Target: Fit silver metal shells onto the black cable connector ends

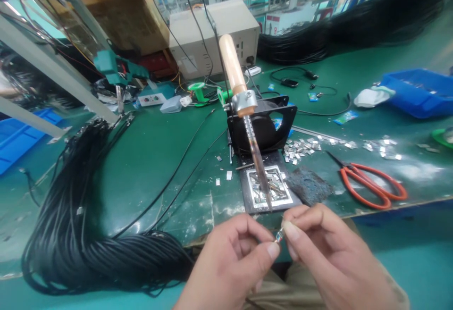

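Note:
Just past the table's front edge, both hands meet over a small metal connector [279,236] with bits of colour showing, perhaps wires. My left hand [237,253] pinches its lower end between thumb and forefinger. At its upper end, the thumb and fingertips of my right hand [325,248] are closed on it. Fingers hide much of the piece. Directly above them points the tip of a soldering iron [260,163], its wooden handle clamped upright at a slant. Beneath the iron lies a white-edged square tray [250,185] with small metal pieces.
Left lies a thick bundle of black cable [106,248]. Orange-handled scissors [371,185] and a dark pad [309,185] rest right of the tray, with loose metal shells [302,148] behind. Farther back are a black fan [262,126], blue bin [417,93] and beige machine [215,36].

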A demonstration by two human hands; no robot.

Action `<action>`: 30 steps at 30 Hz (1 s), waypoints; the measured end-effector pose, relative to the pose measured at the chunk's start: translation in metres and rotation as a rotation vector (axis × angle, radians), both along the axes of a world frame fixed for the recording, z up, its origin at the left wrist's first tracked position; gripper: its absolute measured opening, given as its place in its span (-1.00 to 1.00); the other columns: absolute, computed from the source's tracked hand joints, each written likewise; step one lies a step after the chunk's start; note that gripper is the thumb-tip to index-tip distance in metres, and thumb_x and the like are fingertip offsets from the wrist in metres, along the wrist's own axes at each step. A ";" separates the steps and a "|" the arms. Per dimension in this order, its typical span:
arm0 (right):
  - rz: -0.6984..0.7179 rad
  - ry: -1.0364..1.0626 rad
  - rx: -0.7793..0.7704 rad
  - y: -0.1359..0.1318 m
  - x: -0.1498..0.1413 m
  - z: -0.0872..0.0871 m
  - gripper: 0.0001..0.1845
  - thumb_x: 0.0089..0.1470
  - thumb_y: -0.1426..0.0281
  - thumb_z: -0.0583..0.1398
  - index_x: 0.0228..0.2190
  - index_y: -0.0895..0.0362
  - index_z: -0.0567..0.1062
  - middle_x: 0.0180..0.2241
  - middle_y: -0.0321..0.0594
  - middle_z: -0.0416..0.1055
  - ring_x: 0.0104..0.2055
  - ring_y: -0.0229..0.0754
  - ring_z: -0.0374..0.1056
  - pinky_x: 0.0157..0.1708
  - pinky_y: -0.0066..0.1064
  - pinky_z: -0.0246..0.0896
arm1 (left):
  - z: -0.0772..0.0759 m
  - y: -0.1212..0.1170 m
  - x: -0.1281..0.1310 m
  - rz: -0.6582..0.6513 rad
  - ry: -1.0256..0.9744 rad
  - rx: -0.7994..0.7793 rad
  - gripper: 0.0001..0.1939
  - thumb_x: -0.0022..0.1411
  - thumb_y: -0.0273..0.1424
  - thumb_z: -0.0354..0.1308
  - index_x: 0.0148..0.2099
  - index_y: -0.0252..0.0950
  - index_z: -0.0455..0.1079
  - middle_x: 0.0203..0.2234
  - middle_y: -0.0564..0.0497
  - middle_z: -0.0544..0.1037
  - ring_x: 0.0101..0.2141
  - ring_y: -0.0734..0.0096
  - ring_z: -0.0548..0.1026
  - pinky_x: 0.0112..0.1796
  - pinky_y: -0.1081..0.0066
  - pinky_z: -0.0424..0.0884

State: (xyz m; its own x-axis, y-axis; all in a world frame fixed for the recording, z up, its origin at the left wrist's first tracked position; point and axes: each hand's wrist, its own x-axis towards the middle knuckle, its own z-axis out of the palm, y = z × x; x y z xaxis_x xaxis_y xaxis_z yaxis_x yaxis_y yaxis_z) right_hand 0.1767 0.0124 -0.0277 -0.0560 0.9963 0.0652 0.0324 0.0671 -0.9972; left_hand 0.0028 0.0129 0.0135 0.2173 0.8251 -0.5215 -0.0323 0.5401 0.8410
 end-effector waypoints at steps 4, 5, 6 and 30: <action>0.007 0.010 -0.027 0.000 -0.001 0.001 -0.76 0.36 0.31 0.25 -0.39 0.01 0.45 -0.38 -0.40 0.44 -0.44 -0.37 0.41 -0.43 -0.61 0.38 | 0.001 0.001 0.001 0.012 0.004 -0.003 -0.71 0.16 -0.22 0.41 -0.32 -0.31 0.44 -0.62 0.19 0.36 -0.59 0.57 0.21 -0.53 0.51 0.12; 0.001 0.013 -0.028 0.000 -0.001 0.001 -0.77 0.36 0.31 0.26 -0.39 0.01 0.45 -0.38 -0.40 0.45 -0.45 -0.37 0.41 -0.43 -0.61 0.37 | 0.001 0.001 0.001 0.014 0.003 -0.005 -0.71 0.16 -0.22 0.41 -0.33 -0.30 0.44 -0.63 0.19 0.36 -0.59 0.57 0.21 -0.53 0.51 0.12; -0.002 0.017 -0.027 0.000 -0.001 0.001 -0.77 0.36 0.31 0.26 -0.39 0.01 0.46 -0.38 -0.40 0.45 -0.45 -0.37 0.40 -0.44 -0.60 0.37 | 0.001 0.001 0.002 0.017 0.000 -0.008 -0.71 0.15 -0.22 0.41 -0.33 -0.30 0.44 -0.63 0.19 0.36 -0.59 0.57 0.21 -0.54 0.51 0.12; -0.002 0.013 0.011 0.000 0.003 0.003 -0.79 0.34 0.30 0.27 -0.39 0.02 0.51 -0.38 -0.32 0.49 -0.41 -0.28 0.45 -0.39 -0.51 0.40 | 0.001 -0.001 0.002 0.015 0.042 0.041 -0.74 0.28 -0.20 0.35 -0.34 -0.27 0.47 -0.68 0.27 0.21 -0.62 0.56 0.03 -0.53 0.47 0.00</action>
